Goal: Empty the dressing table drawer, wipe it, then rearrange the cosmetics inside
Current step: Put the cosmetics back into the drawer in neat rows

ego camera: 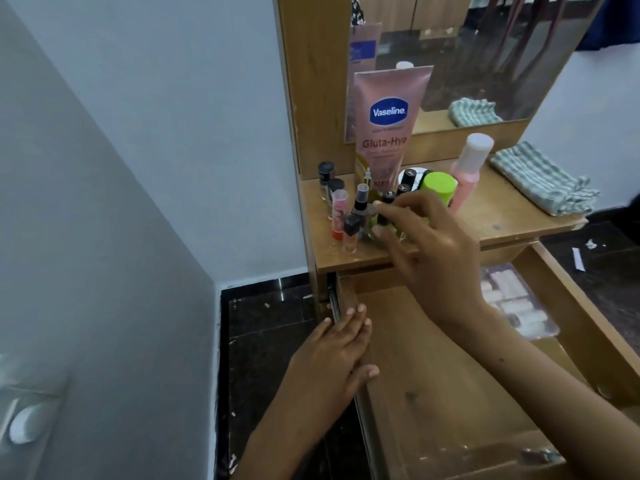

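Cosmetics (381,202) are gathered in a tight cluster on the dressing table top (491,216), toward its left front corner. This grouping is judged to be a parking place while the drawer (433,375) below is dealt with. A tall pink lotion tube (389,126) is stood upright at the back of the cluster, leaning against the mirror (485,46). Small vials and a spray bottle (360,202) are set nearer the left edge. A green-capped jar (439,187) and a pink bottle with a white cap (467,168) are placed toward the middle. A folded striped cloth (543,181) is laid at the right rear corner of the top, kept within reach, presumably for wiping.

The drawer is pulled well out beneath the front edge of the top. Most of its wooden floor is bared, but a clear packet of small items (516,303) is left against its right side, so the emptying is judged not quite finished.

The right hand (433,251) is stretched over the front edge of the top into the cluster. A small dark-capped tube (384,209) is pinched between its thumb and fingertips, the other fingers being loosely curled. Whether the tube is being set down or picked up cannot be told.

The left hand (332,362) is rested on the left wall of the drawer, fingers nearly straight and close together, nothing being gripped; the drawer is probably being steadied.
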